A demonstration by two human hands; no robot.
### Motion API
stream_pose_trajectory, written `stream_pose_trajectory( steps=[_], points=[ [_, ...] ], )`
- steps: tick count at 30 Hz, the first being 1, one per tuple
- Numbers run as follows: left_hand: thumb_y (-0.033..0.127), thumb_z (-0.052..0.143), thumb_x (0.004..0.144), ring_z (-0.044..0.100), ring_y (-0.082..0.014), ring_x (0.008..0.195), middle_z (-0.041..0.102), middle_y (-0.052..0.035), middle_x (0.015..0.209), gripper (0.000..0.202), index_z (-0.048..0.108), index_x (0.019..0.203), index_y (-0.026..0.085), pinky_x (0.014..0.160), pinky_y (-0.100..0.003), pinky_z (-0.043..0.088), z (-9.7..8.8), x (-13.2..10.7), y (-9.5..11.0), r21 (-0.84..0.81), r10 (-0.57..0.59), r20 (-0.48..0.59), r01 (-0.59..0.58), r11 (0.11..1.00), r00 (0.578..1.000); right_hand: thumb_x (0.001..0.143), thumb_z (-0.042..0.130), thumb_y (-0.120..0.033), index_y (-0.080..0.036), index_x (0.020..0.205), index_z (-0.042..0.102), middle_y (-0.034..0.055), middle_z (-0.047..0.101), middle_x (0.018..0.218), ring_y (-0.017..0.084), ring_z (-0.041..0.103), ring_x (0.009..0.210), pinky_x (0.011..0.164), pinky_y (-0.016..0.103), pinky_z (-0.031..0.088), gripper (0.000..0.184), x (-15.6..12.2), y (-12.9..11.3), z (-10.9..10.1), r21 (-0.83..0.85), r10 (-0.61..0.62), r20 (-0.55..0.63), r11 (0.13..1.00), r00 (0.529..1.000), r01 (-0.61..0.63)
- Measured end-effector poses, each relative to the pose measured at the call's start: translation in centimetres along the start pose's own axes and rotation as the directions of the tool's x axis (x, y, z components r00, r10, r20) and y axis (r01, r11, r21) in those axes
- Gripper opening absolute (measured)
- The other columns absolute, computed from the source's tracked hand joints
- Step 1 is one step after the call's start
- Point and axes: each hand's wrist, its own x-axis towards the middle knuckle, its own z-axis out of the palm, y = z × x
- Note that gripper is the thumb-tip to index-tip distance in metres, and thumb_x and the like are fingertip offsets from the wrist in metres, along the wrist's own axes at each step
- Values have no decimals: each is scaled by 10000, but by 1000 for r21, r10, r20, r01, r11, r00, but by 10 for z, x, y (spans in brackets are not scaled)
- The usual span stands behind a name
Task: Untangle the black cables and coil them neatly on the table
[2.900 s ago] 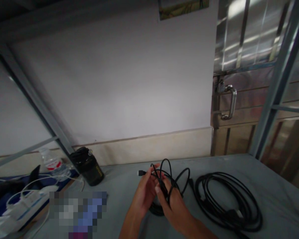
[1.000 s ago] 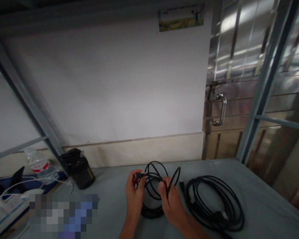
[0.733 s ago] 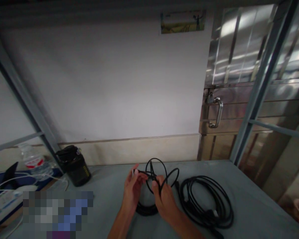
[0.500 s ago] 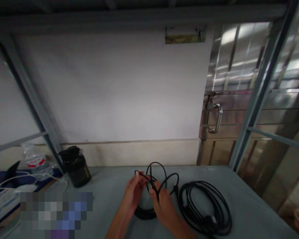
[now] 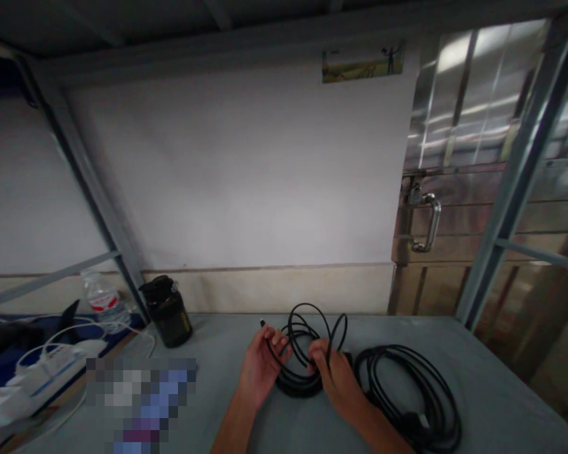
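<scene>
A thin black cable (image 5: 300, 340) is gathered in loose loops over the grey surface (image 5: 227, 353), low in the middle of the view. My left hand (image 5: 260, 369) grips the loops on their left side, and the cable's plug end pokes out just above its fingers. My right hand (image 5: 336, 375) is closed on the right side of the same loops. Part of the bundle rests on the surface between the two hands.
A thicker coiled black cable (image 5: 409, 394) lies right of my right hand. A dark jar (image 5: 168, 312) and a plastic bottle (image 5: 104, 306) stand at the left by a metal post. A white power strip (image 5: 52, 369) with cords lies far left. A metal door handle (image 5: 428, 217) is at the right.
Both hands have stayed on the thin cable and sunk closer to the surface, the loops gathered tighter. The view has shifted, so everything sits slightly further right.
</scene>
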Motion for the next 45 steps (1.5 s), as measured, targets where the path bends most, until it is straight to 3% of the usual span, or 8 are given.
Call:
stream_pose_trajectory(
  steps=[7,11,17,21,26,31,39,45],
  points=[
    [313,661,1110,806,-267,1173,834,-117,1077,423,610,699,227,1041,-416,642,-4,5,3,92,24,-147,-11,996,989,1031,585,-850,-272,1166,575,18,765,798,258,766,635,590,394,687,593,7,-11,-12,303,236,-299,942,925,-142],
    [340,617,1130,788,-316,1302,850,-159,1252,423,620,722,228,1127,-489,620,-2,2,5,93,-22,-110,32,995,994,1025,598,-860,-282,1102,556,-14,736,746,228,743,629,582,359,670,584,14,-14,-22,318,236,-389,942,891,-110],
    [323,569,1152,760,-336,1379,863,-155,1243,456,609,708,228,1231,-548,568,-1,0,6,79,-56,-55,60,995,997,1118,477,-783,-282,963,633,22,764,811,225,744,707,704,374,629,547,23,-13,-44,252,196,-514,965,835,-72],
    [307,517,1169,769,-313,1356,873,-134,1233,498,604,683,236,1310,-583,494,-9,2,12,22,-3,-68,5,1000,998,1115,539,-751,-261,972,715,18,763,877,204,723,766,760,363,608,539,33,-4,-71,317,193,-595,948,780,7],
    [296,527,1157,669,-301,1503,837,-144,1358,481,621,689,237,1355,-537,443,-16,1,22,-65,63,-10,-64,996,998,989,782,-721,-222,978,734,10,766,926,170,745,839,851,342,627,501,45,17,-114,508,256,-730,823,634,254],
    [308,615,1120,563,-341,1613,795,-138,1462,446,617,681,231,1333,-568,469,-14,-2,26,-66,103,-1,-103,992,995,979,798,-668,-261,957,702,0,776,934,163,781,875,861,320,650,420,46,31,-153,578,337,-758,744,558,336],
    [340,760,1044,500,-390,1655,708,-145,1612,384,657,697,213,1350,-597,432,-12,-5,23,-73,113,30,-111,991,993,965,836,-625,-258,926,692,-19,798,941,149,789,879,828,303,668,396,42,40,-171,677,436,-711,637,552,369],
    [396,716,1092,474,-344,1677,686,-90,1663,306,771,839,233,1381,-580,381,-12,-5,25,-100,211,-1,-210,973,977,1089,694,-501,-277,884,697,-42,772,949,115,765,883,891,304,647,304,41,43,-179,722,491,-681,571,543,390]
  ],
)
